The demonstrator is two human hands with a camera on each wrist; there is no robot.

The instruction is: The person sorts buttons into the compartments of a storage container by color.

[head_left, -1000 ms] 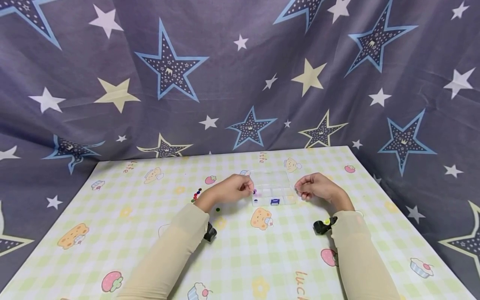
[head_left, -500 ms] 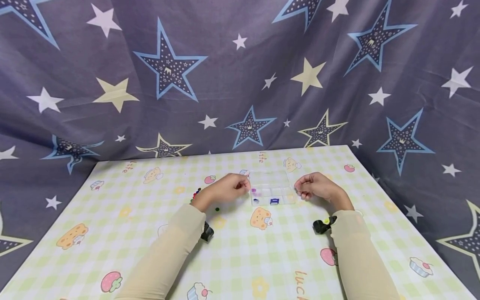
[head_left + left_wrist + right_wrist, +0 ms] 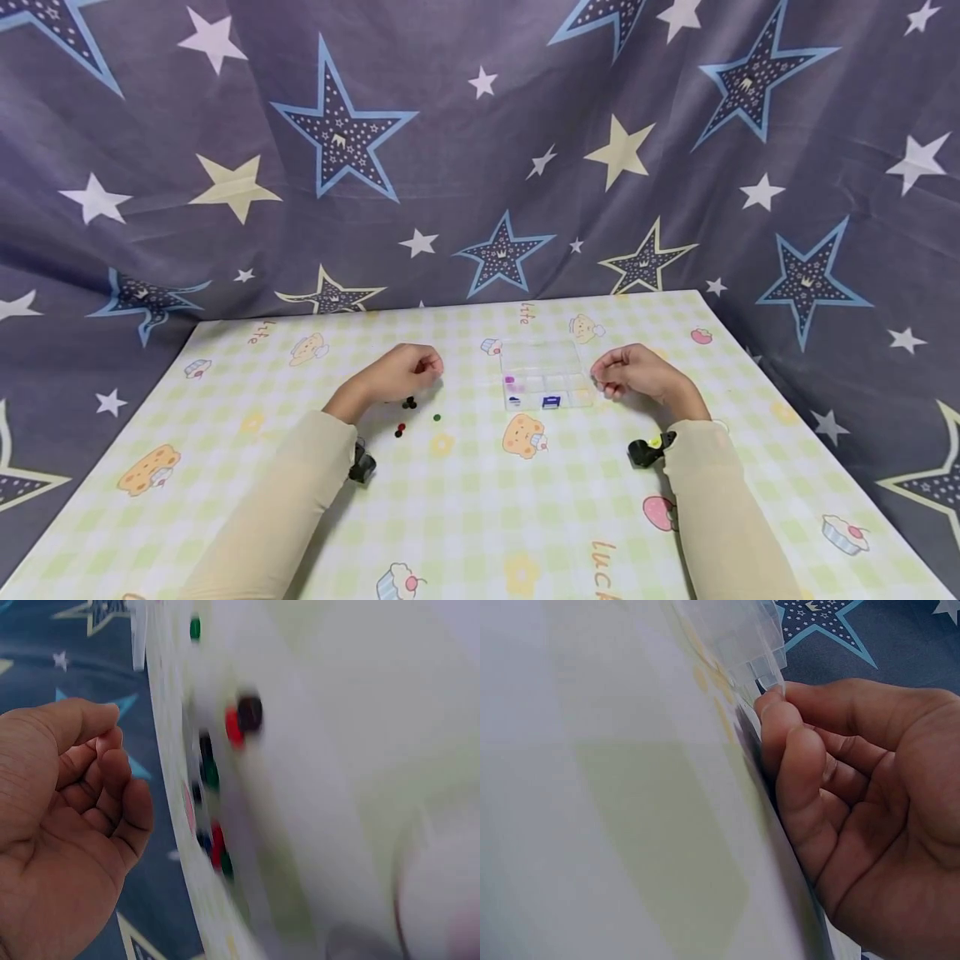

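Observation:
My right hand (image 3: 636, 375) pinches the right edge of a clear plastic compartment box (image 3: 542, 357) between thumb and fingertips; the right wrist view shows the fingertips at the corner of the box (image 3: 739, 634). The box lies with its lid raised at the back. Purple-pink beads (image 3: 510, 380) sit in a left compartment, dark blue ones (image 3: 514, 401) in front of them. Over the table, left of the box, hovers my left hand (image 3: 401, 372), fingers loosely curled with nothing visible in them. Below it lie small loose beads: red (image 3: 235, 727), dark (image 3: 250, 712) and green (image 3: 195, 628).
Near the left hand a lone green bead (image 3: 437, 417) lies apart from a small dark cluster (image 3: 409, 402) and a red-and-dark pair (image 3: 401, 428). A checked tablecloth (image 3: 465, 517) covers the table. Behind it hangs a star-patterned curtain (image 3: 450, 150).
My left hand has moved left, away from the box to above the loose beads. The purple-pink beads in the left compartment are uncovered. My right hand stays at the box edge.

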